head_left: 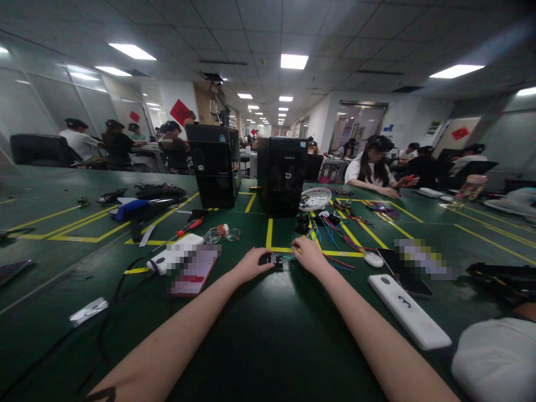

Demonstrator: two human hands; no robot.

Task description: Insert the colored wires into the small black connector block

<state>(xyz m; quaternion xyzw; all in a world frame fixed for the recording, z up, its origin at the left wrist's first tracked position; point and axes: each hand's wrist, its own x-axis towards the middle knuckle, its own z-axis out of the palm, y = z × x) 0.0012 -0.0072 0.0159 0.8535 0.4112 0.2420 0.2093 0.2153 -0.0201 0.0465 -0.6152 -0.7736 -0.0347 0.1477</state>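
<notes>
Short of the desk's far edge (247, 349), the left hand (253, 265) pinches a black part (278, 261). The right hand (309, 255) curls, its hold unclear.

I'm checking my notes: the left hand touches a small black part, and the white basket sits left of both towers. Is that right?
Not quite: the head view shows the white basket sitting right of both towers, not left. The left hand does touch a small black part.
</notes>
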